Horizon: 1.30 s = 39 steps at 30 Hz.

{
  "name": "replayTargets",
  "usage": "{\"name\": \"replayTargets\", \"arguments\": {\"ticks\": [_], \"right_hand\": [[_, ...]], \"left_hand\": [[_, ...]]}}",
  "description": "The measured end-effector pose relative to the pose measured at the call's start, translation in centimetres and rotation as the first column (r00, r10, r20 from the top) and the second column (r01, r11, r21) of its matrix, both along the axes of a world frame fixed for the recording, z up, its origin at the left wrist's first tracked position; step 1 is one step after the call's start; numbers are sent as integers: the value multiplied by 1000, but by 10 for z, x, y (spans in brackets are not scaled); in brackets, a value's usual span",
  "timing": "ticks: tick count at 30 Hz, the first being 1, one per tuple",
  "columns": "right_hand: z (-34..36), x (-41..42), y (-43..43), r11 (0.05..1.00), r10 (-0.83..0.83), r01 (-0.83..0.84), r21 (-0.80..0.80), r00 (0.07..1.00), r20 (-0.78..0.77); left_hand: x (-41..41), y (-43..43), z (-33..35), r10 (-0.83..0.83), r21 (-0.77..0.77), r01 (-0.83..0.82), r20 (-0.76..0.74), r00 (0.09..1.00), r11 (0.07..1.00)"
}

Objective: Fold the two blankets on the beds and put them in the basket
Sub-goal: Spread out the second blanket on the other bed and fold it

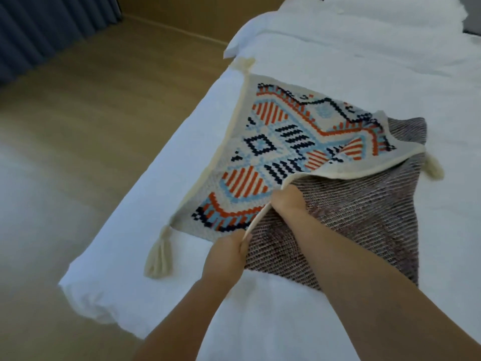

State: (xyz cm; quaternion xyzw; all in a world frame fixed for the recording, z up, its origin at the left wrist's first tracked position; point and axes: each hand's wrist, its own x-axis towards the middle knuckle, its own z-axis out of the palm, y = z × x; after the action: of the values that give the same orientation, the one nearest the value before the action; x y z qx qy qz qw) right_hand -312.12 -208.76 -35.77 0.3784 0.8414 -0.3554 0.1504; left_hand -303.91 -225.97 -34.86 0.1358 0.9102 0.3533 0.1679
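Pinching the cream border of a knitted blanket, the left hand has its fingers curled tight round the hem near the blanket's near corner. The right hand grips the same border a little farther along, fingers tucked under the cloth and thumb on top, so the hem runs taut between the two hands.

From the hands, the blanket's patterned face, in orange, pale blue and navy, spreads away toward the bed's left edge. Its dull brown-striped reverse lies exposed to the right, partly covered by the patterned flap. A cream tassel trails from the corner close to the left edge of the bed, a second tassel hangs off the flap's right tip, and a third sits at the far corner.

The bed is dressed in white. Beyond its left edge are a beige floor and a blue curtain.
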Motion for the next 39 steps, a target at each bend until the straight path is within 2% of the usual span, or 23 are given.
{"name": "replayTargets", "arguments": {"ticks": [3, 7, 11, 14, 16, 21, 23, 25, 27, 29, 32, 34, 36, 39], "right_hand": [[2, -39, -13, 996, -81, 89, 25, 970, -228], [-9, -87, -46, 996, 42, -11, 86, 925, -377], [-38, -114, -97, 979, 196, -170, 109, 933, -303], [-62, -121, -130, 970, 236, -219, 105, 952, -193], [-76, -119, -143, 961, 253, -230, 156, 957, -143], [-83, -124, -160, 961, 185, -128, 247, 957, -222], [-80, -132, -166, 961, 139, -57, 272, 945, -295], [-79, -139, -173, 958, 69, 33, 283, 937, -342], [-85, -142, -181, 962, 13, 69, 262, 954, -298], [-91, -135, -192, 963, 32, 22, 267, 980, -197], [-102, -108, -210, 920, 188, -168, 355, 982, -20], [-109, -92, -220, 897, 236, -232, 377, 971, 38], [-116, -88, -224, 902, 205, -203, 382, 978, 36], [-111, -97, -222, 921, 131, -131, 366, 991, 24]], "left_hand": [[-36, -19, -9, 84, 18, -84, 6, 996, 996], [-79, -59, -32, 163, -71, -157, 78, 984, 985], [-101, -108, -54, 229, -139, -206, 184, 956, 969], [-105, -133, -73, 166, -247, -96, 276, 947, 964], [-106, -142, -85, 146, -265, -67, 292, 945, 962], [-119, -162, -95, 222, -183, -174, 282, 933, 968], [-129, -170, -94, 190, -130, -160, 271, 944, 979], [-138, -177, -95, 107, -116, -81, 246, 963, 990], [-146, -180, -100, 9, -137, 27, 258, 966, 990], [-148, -179, -101, -65, -156, 122, 326, 943, 980], [-149, -182, -102, -168, -151, 248, 410, 897, 957], [-158, -185, -103, -307, -142, 406, 448, 840, 903], [-176, -186, -101, -455, -139, 576, 477, 751, 805], [-207, -185, -90, -575, -187, 700, 446, 686, 689]]}}
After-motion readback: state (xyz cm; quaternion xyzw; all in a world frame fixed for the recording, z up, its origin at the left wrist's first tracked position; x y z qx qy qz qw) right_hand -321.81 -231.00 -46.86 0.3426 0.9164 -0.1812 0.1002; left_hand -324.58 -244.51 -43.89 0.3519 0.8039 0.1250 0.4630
